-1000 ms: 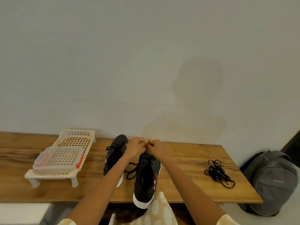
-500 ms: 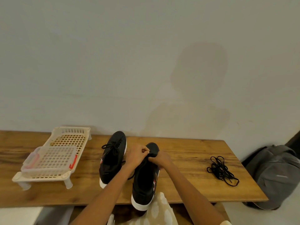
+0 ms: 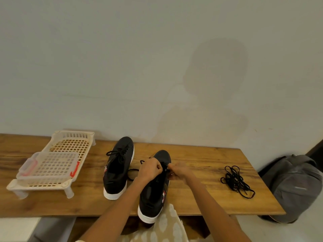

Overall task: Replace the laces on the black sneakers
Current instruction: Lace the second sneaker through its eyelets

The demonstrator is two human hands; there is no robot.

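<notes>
Head view, the only one. Two black canvas sneakers with white soles sit low in the centre of the frame on a long wooden bench [image 3: 201, 186]: the left sneaker [image 3: 117, 172] carries a tied black lace, while the right sneaker [image 3: 154, 193] lies under both hands, heel overhanging the bench's near edge. The left hand [image 3: 150, 169] has its fingers curled tight over the upper eyelets; the right hand [image 3: 180, 170] pinches something small and dark at the same spot, apparently the lace. A loose loop of black lace [image 3: 132, 173] trails between the two shoes. Judged step: undoing or drawing out the lace on the right sneaker; whether it is old or new I cannot tell. Next move likely calls for a steady pull, eyelet by eyelet. A tangled bundle of black laces [image 3: 236, 181] waits at centre right, well apart. Eyelets and knot are hidden behind the knuckles. A cream plastic lattice rack [image 3: 57, 163] stands at left; a grey backpack [image 3: 295, 186] slumps at the right edge.
</notes>
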